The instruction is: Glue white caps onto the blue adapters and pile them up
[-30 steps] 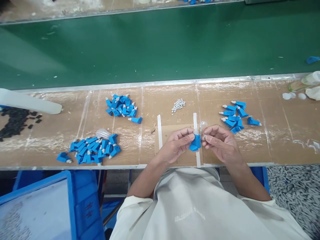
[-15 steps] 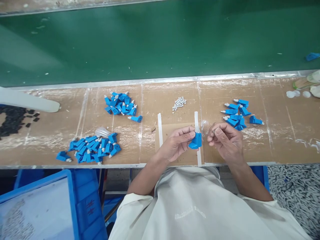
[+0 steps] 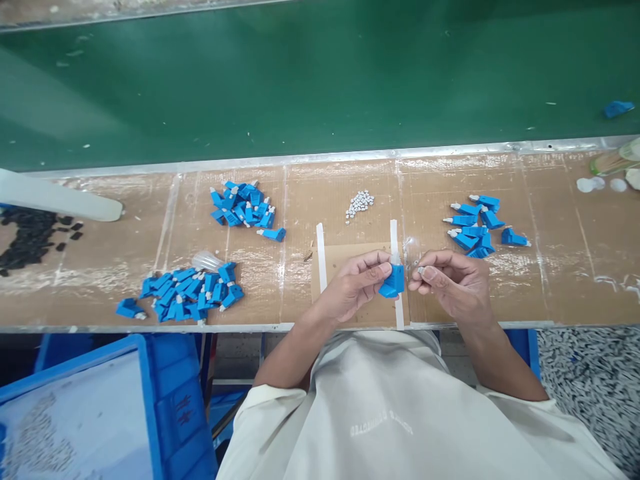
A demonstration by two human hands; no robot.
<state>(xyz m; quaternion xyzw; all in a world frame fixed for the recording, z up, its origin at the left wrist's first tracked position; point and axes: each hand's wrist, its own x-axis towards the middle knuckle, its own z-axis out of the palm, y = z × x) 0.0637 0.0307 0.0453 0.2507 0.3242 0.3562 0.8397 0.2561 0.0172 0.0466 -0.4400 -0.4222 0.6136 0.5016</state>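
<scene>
Between thumb and fingers, my left hand (image 3: 356, 283) grips a blue plastic part (image 3: 393, 281) with a pale tip pointing away from me. Just to its right, my right hand (image 3: 453, 283) pinches a small whitish-grey piece (image 3: 421, 271) at its fingertips, apart from the blue part. Beyond the hands lies a little pile of small white pieces (image 3: 360, 203). Blue parts with white tips are heaped at the right (image 3: 474, 227), at the back left (image 3: 245, 203) and at the front left (image 3: 187, 293).
White tape strips (image 3: 321, 257) mark the cardboard-covered bench. At far left are black pieces (image 3: 30, 237) beneath a pale arm-like bar (image 3: 60, 197). A green belt (image 3: 320, 87) runs behind. Blue bin (image 3: 175, 400) stands below left; grey pieces (image 3: 595, 393) fill the lower right.
The right hand has turned slightly, and the small piece at its fingertips now shows more clearly. My left hand keeps its hold on the blue part. The view has shifted a little.
</scene>
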